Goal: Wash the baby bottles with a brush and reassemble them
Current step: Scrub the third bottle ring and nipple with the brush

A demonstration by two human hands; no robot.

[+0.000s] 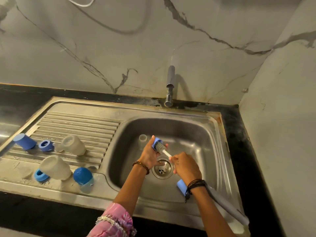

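Left hand [150, 155] gripped small blue plastic ring [156, 141]; right hand [185, 165] pinched bristly grey brush [161, 147] (white handle) over steel sink [201, 134]. Frosted bottles [73, 145] lay on ribbed drainboard [82, 124].

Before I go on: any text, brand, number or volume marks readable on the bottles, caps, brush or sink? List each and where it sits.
None can be read.
Clear bottles on the drainboard: no marks legible.
Blue caps and rings: no lettering shows.
Brush, with the blue ring in the left hand: blank.
Right hand: small dark mark, too blurred to read.
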